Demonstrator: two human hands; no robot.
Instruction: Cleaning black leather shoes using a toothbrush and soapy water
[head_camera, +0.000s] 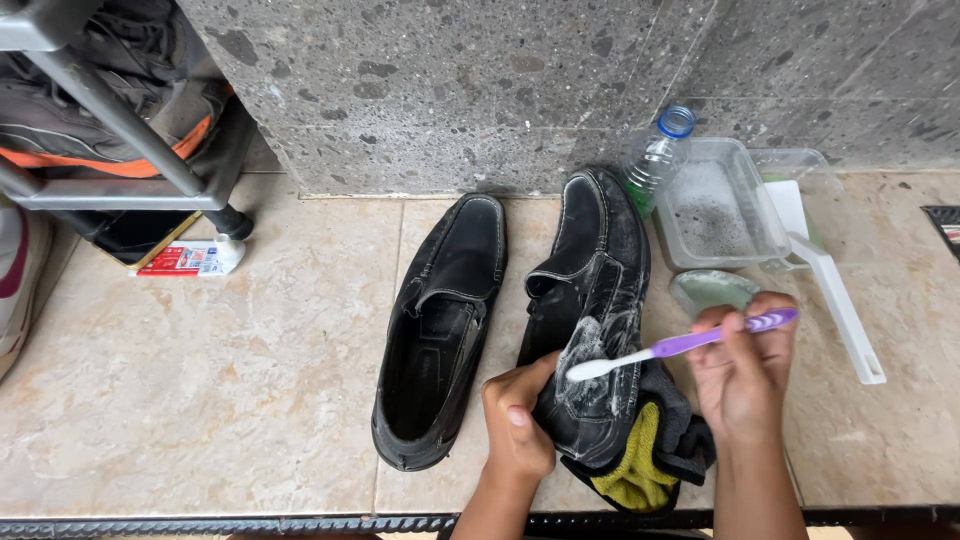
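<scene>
1. A soapy black leather loafer (590, 330) is seen lying on the beige tiled floor (200, 380), its heel end resting on a grey and yellow cloth (650, 460), with white foam spread over its side.
2. The heel end of this loafer is gripped by the left hand (518, 420), whose fingers are closed around the edge.
3. A purple and white toothbrush (680, 345) is clasped in the closed right hand (742, 375); its bristled head is laid against the foamy leather.
4. A second black leather loafer (440, 330) is placed just beside the first, on its left, untouched by either hand.
5. A round pale green lid (710, 290) is seen above the right hand, next to a clear plastic tub of sudsy water (715, 205).
6. A clear plastic bottle with a blue cap (658, 155) is leaned against the speckled grey stone wall (450, 90).
7. A white long-handled brush (830, 285) is laid partly over a second clear container (810, 170).
</scene>
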